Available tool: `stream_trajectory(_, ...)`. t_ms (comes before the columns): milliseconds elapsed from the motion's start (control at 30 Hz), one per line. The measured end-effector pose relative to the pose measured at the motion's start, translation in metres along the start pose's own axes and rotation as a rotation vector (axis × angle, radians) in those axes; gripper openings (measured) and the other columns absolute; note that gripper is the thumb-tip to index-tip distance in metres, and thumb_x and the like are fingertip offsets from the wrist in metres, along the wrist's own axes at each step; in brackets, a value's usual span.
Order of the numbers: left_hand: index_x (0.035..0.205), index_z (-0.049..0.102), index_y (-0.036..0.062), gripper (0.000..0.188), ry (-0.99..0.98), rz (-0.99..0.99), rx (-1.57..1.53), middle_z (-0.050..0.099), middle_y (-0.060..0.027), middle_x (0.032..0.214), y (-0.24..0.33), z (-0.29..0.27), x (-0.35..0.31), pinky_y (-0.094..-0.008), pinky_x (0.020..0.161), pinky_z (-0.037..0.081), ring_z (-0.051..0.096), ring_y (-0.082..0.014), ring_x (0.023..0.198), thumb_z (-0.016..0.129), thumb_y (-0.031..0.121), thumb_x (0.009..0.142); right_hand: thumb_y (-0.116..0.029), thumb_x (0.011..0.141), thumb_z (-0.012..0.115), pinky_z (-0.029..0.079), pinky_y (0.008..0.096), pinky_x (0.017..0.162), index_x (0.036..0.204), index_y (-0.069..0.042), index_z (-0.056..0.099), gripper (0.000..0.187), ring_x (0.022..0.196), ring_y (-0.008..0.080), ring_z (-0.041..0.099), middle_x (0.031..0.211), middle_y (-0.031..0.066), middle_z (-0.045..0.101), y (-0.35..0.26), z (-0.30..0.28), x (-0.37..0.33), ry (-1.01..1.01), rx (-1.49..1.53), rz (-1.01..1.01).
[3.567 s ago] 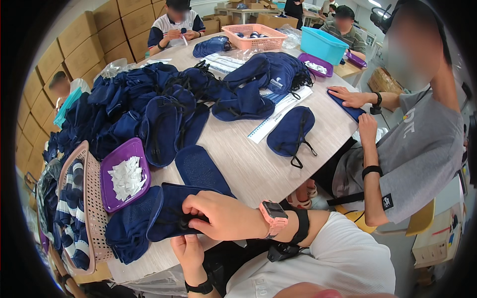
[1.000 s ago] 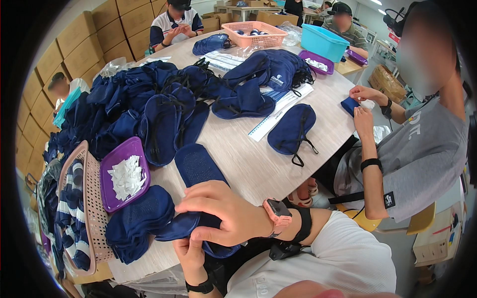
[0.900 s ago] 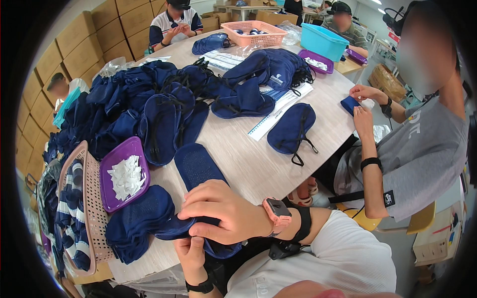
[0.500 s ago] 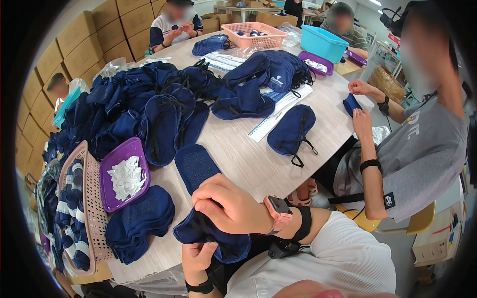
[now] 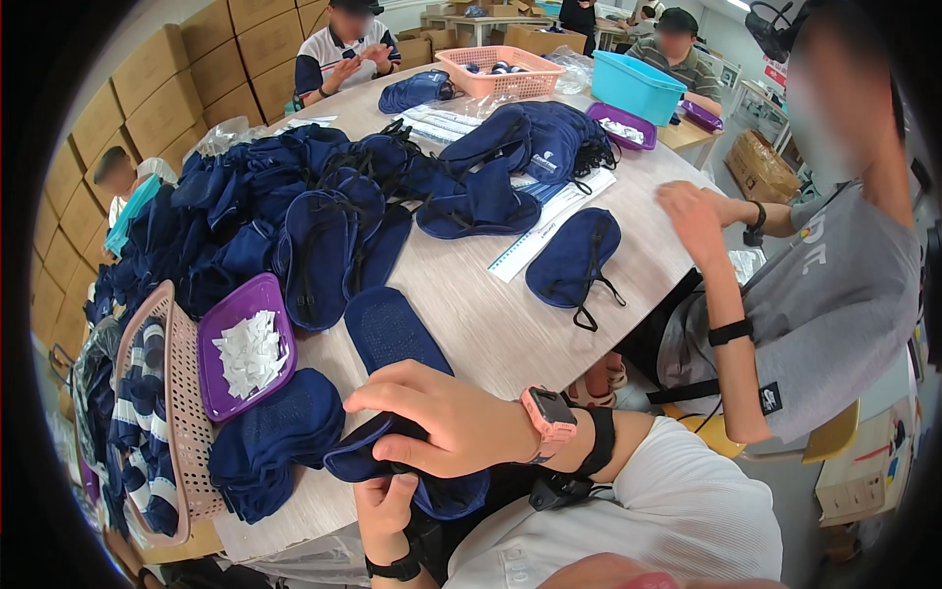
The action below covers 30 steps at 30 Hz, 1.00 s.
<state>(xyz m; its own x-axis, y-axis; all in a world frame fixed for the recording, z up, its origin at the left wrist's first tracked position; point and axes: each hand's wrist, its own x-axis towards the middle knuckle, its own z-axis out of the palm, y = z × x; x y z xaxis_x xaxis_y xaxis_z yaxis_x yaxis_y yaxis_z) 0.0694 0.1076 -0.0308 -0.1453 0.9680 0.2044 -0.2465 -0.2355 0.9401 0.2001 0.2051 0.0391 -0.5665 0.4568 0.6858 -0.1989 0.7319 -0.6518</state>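
A navy eye mask (image 5: 453, 499) with dark straps lies over my lap at the table's near edge. My left hand (image 5: 385, 510) pinches its near edge, thumb on top. Above it is my right hand (image 5: 442, 417), wearing a pink watch, its fingers stretched out and apart from the thumb; part of the mask shows beneath them. My right hand covers much of the mask. Just beyond lies a flat navy cloth piece with a dotted surface (image 5: 397, 334). To the left is a stack of similar dotted navy pieces (image 5: 280, 427).
A purple tray (image 5: 287, 378) of white slips and a pink basket (image 5: 201, 432) of striped rolls stand left. Navy masks and cloth (image 5: 245, 206) are heaped beyond. Another eye mask (image 5: 574, 257) lies right, near a co-worker's hands (image 5: 692, 221). A blue bin (image 5: 638, 83) stands far right.
My right hand's fingers have spread from a closed grip, and the hand has shifted slightly left. The mask's left end has moved left and down. The co-worker's hands at right have come together.
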Motion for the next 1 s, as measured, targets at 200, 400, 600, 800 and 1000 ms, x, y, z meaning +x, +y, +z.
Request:
stream_trajectory(200,0.117,0.036,-0.0024,0.047,-0.138,-0.015,-0.017,0.045,-0.0096,0.113,0.001,-0.003,0.0,-0.0277,0.088,0.034,0.044,-0.0164,0.103,0.053,0.006,0.074,-0.017,0.074,0.059,0.038,0.0317,0.077,0.097,-0.008,0.055,0.025,0.089,0.023,0.048,0.094,0.0065,0.053,0.002,0.0,0.0,-0.027,-0.102,-0.091)
stream_trajectory(400,0.116,0.037,-0.0021,0.046,-0.148,-0.059,-0.051,0.046,-0.009,0.111,0.007,0.003,0.001,-0.0272,0.086,0.036,0.046,-0.0157,0.1,0.053,0.004,0.073,-0.014,0.073,0.06,0.037,0.0305,0.068,0.086,-0.007,0.058,0.015,0.076,0.0212,0.05,0.082,0.0034,0.055,0.003,0.003,0.0,0.03,-0.105,-0.132)
stream_trajectory(600,0.117,0.037,-0.0021,0.048,-0.185,-0.095,-0.03,0.045,-0.0093,0.112,0.01,0.002,0.001,-0.0273,0.086,0.035,0.045,-0.0161,0.102,0.053,0.003,0.072,-0.011,0.073,0.059,0.036,0.03,0.062,0.079,-0.005,0.059,0.009,0.068,0.0205,0.049,0.071,0.0042,0.054,0.002,0.005,0.0,0.127,-0.079,-0.092)
stream_trajectory(800,0.118,0.035,-0.0037,0.049,-0.115,-0.073,-0.023,0.043,-0.0101,0.115,0.005,0.0,0.001,-0.0283,0.088,0.034,0.044,-0.0166,0.103,0.053,0.007,0.073,-0.012,0.072,0.059,0.037,0.0298,0.067,0.087,-0.006,0.059,0.016,0.074,0.0207,0.049,0.078,0.0053,0.055,0.003,0.005,-0.001,0.093,-0.11,-0.052)
stream_trajectory(1000,0.103,0.042,-0.0016,0.039,0.106,0.055,-0.04,0.053,-0.0087,0.098,-0.015,-0.013,-0.001,-0.0274,0.077,0.041,0.052,-0.0146,0.088,0.059,0.023,0.078,-0.014,0.071,0.062,0.037,0.0324,0.078,0.105,-0.009,0.052,0.036,0.09,0.0239,0.046,0.101,0.0093,0.048,-0.003,0.004,-0.001,0.126,-0.212,-0.027)
